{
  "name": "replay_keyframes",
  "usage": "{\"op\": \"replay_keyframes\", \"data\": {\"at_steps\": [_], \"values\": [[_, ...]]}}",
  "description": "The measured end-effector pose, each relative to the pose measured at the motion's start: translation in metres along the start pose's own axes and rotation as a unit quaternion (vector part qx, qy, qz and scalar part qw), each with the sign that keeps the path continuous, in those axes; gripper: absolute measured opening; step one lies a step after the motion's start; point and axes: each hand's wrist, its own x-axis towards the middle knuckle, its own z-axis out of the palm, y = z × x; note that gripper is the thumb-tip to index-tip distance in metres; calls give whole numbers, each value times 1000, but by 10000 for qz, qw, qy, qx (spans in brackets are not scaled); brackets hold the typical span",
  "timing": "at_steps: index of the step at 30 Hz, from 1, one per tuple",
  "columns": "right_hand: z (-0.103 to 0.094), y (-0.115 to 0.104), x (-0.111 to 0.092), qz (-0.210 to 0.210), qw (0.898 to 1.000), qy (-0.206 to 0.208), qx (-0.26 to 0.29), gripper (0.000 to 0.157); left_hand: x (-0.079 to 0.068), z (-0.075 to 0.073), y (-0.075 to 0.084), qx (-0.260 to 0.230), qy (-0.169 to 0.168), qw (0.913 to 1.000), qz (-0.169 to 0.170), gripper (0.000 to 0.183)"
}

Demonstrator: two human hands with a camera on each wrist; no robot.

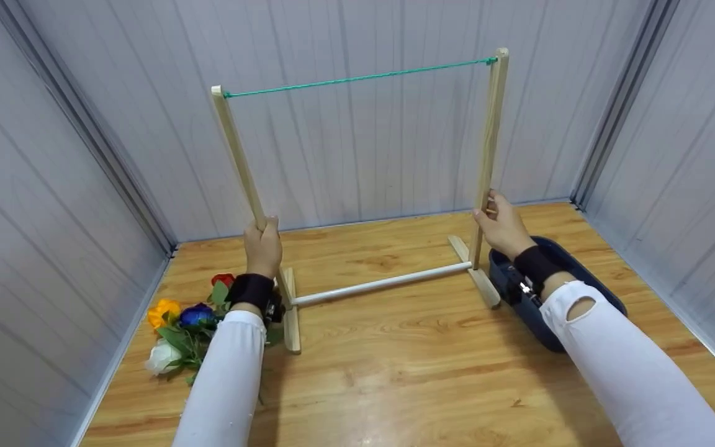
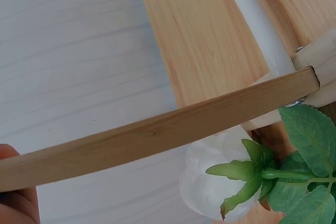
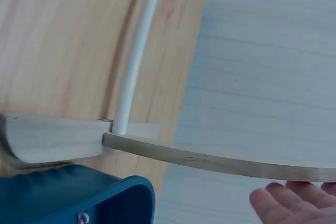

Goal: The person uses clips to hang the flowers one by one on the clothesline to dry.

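A wooden rack (image 1: 489, 130) stands upright, with a green cord (image 1: 357, 78) strung between its post tops and a white rod (image 1: 382, 284) joining its feet. My left hand (image 1: 263, 247) grips the left post (image 1: 238, 155) low down, thumb against the wood. On the right post (image 3: 231, 166), my right hand (image 1: 503, 228) holds lightly: its thumb lies across the front and its fingers touch the outer side. In the left wrist view, only part of the left hand (image 2: 18, 203) shows around the post.
Artificial roses, among them a white one (image 1: 163, 358), a blue one (image 1: 197, 315) and an orange one (image 1: 164, 313), lie left of the rack beside my left forearm. A dark blue basin (image 1: 556, 248) sits under my right wrist. Pale panelled walls (image 1: 388, 149) enclose the wooden surface (image 1: 382, 372).
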Motion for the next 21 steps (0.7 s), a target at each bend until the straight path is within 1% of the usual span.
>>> {"op": "replay_keyframes", "data": {"at_steps": [4, 8, 11, 14, 18, 21], "values": [[0, 5, 6, -36, 9999, -40, -91, 59, 0, 3, -1, -9, 1, 10000, -27, 49], [-1, 11, 5, -42, 9998, -51, -184, 54, 0, 3, -3, -52, -58, 9999, -81, 50], [-2, 14, 2, -26, 9994, 108, -336, 47, 0, 2, -3, -95, -105, 9999, -79, 50], [-3, 17, -2, -36, 9982, 250, -550, 46, -1, -1, -2, -91, -105, 9998, -114, 50], [-4, 21, -9, -132, 9973, 212, -685, 47, -4, -6, -2, -26, -134, 9996, -234, 51], [-6, 22, -15, -171, 9960, 183, -857, 44, -6, -10, -1, -4, -186, 9994, -290, 51]]}}
